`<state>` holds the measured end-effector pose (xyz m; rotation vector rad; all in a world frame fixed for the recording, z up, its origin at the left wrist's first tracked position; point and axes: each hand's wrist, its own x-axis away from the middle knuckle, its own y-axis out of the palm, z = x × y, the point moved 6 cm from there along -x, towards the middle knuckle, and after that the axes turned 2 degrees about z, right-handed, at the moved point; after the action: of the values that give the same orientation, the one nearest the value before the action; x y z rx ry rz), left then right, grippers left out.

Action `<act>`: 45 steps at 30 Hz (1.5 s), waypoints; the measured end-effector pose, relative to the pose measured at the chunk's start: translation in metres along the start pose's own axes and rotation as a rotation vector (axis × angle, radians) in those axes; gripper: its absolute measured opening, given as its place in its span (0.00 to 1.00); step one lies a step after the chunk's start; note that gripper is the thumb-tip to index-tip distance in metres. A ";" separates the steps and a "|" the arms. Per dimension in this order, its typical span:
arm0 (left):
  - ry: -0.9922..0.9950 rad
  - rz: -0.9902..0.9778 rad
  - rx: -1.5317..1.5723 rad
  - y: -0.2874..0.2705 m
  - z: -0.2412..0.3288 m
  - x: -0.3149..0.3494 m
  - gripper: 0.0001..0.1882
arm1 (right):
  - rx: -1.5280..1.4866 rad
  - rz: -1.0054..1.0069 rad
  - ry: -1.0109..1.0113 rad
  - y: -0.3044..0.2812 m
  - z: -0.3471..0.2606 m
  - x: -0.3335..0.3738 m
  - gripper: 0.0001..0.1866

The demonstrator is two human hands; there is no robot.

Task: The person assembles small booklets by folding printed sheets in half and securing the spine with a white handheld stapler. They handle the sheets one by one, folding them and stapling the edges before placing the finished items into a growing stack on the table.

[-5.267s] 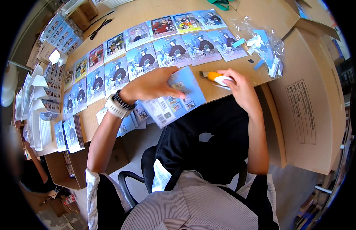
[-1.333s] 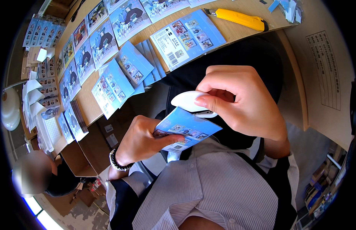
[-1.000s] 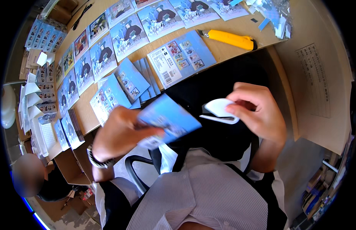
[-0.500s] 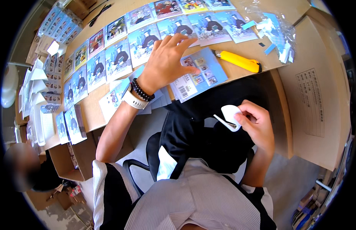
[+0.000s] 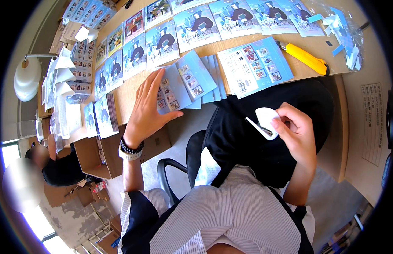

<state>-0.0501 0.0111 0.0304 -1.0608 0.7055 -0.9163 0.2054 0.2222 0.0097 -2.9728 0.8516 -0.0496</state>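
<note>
Pale blue: a fanned stack of light blue printed cards (image 5: 188, 82) lies on the wooden table (image 5: 129, 95), centre-upper frame.
Left hand: the left hand (image 5: 148, 110) rests flat, fingers spread and relaxed, on that stack's near card, gripping nothing.
Right hand: the right hand (image 5: 296, 135), right of centre over the lap, pinches a small white rounded plastic tool (image 5: 264, 122) between thumb and fingers.
Nearby: a yellow utility knife (image 5: 305, 58) lies on the table, upper right, beside a larger blue printed sheet (image 5: 255, 65).

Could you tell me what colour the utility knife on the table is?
The knife is yellow, seen in the head view.
</note>
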 end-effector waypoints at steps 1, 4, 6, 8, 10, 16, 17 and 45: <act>-0.006 0.014 0.023 0.001 -0.001 -0.002 0.59 | 0.019 -0.009 -0.007 0.006 0.000 -0.001 0.06; 0.037 0.118 0.154 -0.012 0.012 -0.003 0.57 | 0.030 -0.002 -0.084 0.026 -0.006 -0.003 0.04; 0.133 0.197 0.120 -0.025 0.029 -0.001 0.57 | 0.043 0.004 -0.127 0.039 -0.017 -0.006 0.06; 0.201 0.215 0.133 -0.032 0.050 0.001 0.58 | 0.057 0.033 -0.205 0.048 -0.031 -0.010 0.07; 0.220 0.239 0.105 -0.033 0.061 0.003 0.58 | 0.094 0.022 -0.238 0.050 -0.041 -0.011 0.08; 0.275 0.287 0.067 -0.034 0.073 0.006 0.60 | 0.122 0.000 -0.259 0.043 -0.057 -0.007 0.10; 0.266 0.283 0.072 -0.033 0.073 0.006 0.60 | 0.115 0.006 -0.266 0.040 -0.058 -0.006 0.10; 0.258 0.269 0.189 -0.008 0.115 0.015 0.55 | 0.084 0.287 -0.226 0.054 -0.053 -0.011 0.05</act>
<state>0.0517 0.0440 0.0763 -0.6674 0.9314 -0.8741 0.1648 0.1802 0.0597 -2.6818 1.1967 0.2488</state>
